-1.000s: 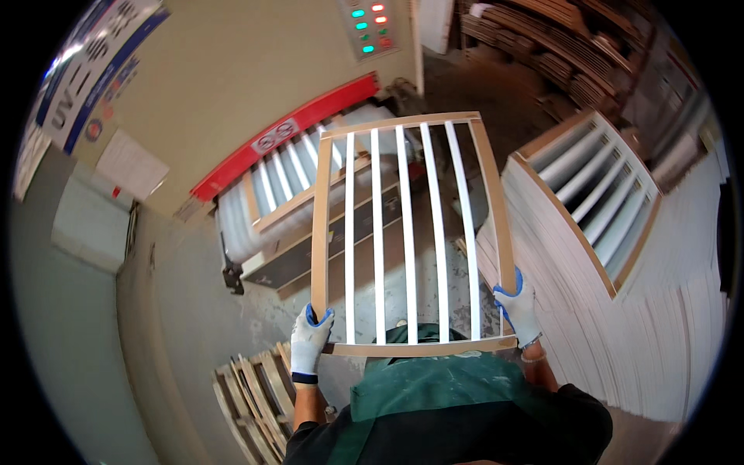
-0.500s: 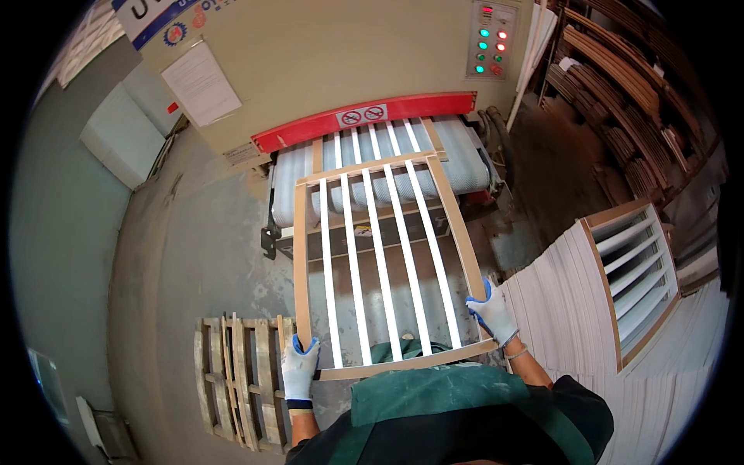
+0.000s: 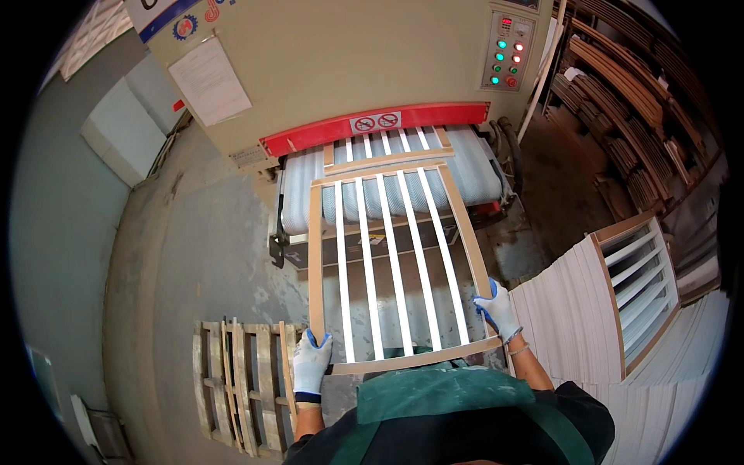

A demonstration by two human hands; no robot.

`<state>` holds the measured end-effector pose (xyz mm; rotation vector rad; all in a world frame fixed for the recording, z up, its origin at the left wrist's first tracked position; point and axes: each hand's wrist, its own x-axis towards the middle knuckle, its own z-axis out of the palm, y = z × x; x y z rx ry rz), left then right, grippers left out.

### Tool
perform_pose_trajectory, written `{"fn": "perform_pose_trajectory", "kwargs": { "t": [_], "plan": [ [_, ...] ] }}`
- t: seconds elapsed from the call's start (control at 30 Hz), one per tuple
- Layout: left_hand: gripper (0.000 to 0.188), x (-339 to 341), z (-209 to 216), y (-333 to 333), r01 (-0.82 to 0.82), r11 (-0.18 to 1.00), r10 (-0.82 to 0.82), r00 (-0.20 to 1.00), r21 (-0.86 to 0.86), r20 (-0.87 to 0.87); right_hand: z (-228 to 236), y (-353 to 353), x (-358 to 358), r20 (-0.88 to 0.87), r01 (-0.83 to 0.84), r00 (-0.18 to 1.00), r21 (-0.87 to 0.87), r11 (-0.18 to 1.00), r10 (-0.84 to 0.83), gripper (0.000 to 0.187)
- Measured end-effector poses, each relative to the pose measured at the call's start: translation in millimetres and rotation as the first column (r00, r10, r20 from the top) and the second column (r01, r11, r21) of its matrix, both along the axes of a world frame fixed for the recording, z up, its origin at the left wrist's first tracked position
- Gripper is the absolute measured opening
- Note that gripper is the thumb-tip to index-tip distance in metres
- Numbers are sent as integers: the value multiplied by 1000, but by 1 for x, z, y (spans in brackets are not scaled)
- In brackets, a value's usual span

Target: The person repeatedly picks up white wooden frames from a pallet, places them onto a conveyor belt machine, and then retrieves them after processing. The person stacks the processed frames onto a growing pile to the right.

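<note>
Between my hands I hold a slatted frame [image 3: 315,256] with brown edge strips and long white slats. My left hand [image 3: 311,366], in a white glove with blue fingertips, is closed around its near left corner. On the right side strip, a little above the near corner, my gloved right hand [image 3: 500,311] is closed too. The frame's far end lies over the textured belt [image 3: 480,182] of a conveyor. Just beyond it, a second slatted frame [image 3: 387,161] lies on the belt, partly hidden under a red bar [image 3: 310,138].
The beige machine [image 3: 372,62] has a lit button panel [image 3: 508,54]. On my right stands a tall stack of slatted frames [image 3: 558,310]. A wooden pallet [image 3: 263,349] lies on the floor at left. Brown strips [image 3: 620,85] fill a rack at far right.
The second frame has moved farther under the red bar, and a strip of belt now shows between the two frames. My view has shifted slightly; both hands keep their grip.
</note>
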<state>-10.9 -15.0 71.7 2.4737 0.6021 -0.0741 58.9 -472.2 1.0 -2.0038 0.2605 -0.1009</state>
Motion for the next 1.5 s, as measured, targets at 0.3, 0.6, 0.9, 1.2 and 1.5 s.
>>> {"fn": "perform_pose_trajectory", "kwargs": {
  "t": [0.3, 0.6, 0.9, 1.2, 1.5],
  "plan": [
    [49, 39, -14, 14, 134, 990, -136, 989, 39, 54, 10, 4, 40, -67, -2, 998, -5, 1000, 1, 53],
    [50, 80, -26, 23, 154, 988, -154, 988, 22, 17, 21, 15, 75, -68, 2, 998, 121, 993, 7, 42],
    [45, 128, -42, 18, 179, 983, -181, 982, 37, 53, 31, 12, 109, -12, -88, 995, 269, 959, 95, 64],
    [51, 168, -28, 2, 248, 951, -252, 968, -187, 3, 27, -9, 3, -44, 309, 951, 42, 950, -307, 69],
    [56, 207, 43, -38, 401, 891, -418, 908, -213, -40, 75, -44, -111, 198, 712, 658, -479, 514, -727, 54]
  ]
}}
